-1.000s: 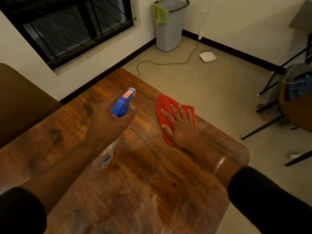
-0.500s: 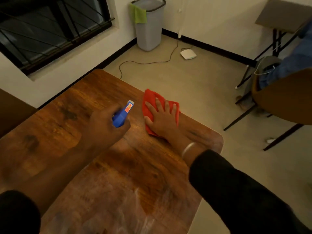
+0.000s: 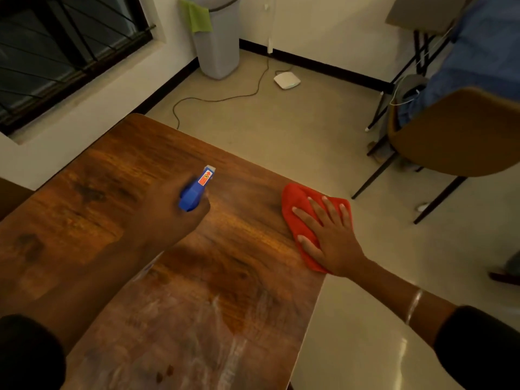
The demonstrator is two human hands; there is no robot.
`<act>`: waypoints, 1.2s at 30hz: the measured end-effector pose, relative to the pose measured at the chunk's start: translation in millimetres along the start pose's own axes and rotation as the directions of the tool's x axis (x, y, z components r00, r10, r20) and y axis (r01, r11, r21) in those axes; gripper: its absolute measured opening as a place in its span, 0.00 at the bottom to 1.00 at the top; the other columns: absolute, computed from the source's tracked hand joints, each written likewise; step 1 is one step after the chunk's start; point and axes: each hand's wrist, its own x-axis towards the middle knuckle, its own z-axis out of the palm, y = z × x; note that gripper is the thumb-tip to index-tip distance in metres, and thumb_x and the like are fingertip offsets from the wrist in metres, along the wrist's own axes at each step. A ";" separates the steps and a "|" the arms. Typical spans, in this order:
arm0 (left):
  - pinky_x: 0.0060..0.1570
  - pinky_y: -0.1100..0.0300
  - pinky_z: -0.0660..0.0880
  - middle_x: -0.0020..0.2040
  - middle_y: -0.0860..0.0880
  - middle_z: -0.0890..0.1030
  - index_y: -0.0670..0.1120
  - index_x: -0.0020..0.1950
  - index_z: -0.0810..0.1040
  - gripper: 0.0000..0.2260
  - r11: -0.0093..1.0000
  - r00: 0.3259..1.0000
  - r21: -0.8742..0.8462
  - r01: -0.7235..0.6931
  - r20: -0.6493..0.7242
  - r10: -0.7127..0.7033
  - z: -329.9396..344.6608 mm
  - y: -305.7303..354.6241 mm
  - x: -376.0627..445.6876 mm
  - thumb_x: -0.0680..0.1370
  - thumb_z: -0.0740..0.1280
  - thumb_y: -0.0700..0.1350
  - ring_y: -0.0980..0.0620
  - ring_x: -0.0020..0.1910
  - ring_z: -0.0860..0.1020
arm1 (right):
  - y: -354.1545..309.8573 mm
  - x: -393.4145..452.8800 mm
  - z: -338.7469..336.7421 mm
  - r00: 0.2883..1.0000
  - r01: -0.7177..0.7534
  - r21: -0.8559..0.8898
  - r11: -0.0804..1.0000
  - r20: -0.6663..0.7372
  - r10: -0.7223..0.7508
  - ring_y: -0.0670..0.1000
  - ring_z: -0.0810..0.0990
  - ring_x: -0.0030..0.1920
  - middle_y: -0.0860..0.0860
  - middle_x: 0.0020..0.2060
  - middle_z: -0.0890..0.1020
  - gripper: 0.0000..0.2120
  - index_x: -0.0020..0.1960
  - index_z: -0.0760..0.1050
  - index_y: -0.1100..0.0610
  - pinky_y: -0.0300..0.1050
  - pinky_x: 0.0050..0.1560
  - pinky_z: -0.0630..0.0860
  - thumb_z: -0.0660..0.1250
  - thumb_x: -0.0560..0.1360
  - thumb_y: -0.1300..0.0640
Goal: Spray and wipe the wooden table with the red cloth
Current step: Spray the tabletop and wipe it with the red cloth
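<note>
Black sleeves (image 3: 478, 344) pushed up both forearms; thin silver bangle (image 3: 413, 305) on right wrist.

Dim warm light. Barred window (image 3: 64, 49) far left, grey bin (image 3: 218, 40) with green cloth (image 3: 198, 16) in corner, white device (image 3: 287, 80) and cable (image 3: 219, 99) on beige floor (image 3: 309, 130), brown chair (image 3: 455, 133) right.

The wooden table (image 3: 230, 240) bears a red cloth (image 3: 298, 218) at its right edge, perhaps overhanging.
</note>
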 end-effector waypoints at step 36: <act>0.30 0.78 0.68 0.31 0.51 0.67 0.43 0.45 0.69 0.07 0.950 0.958 0.139 0.281 -0.097 -0.270 -132.6 -7.1 -125.6 0.78 0.67 0.41 0.56 0.27 0.68 | -310.5 -78.8 92.8 0.774 0.633 -0.003 0.774 0.011 -0.633 0.65 0.52 0.85 0.53 0.87 0.54 0.32 0.84 0.61 0.45 0.75 0.81 0.47 0.55 0.83 0.35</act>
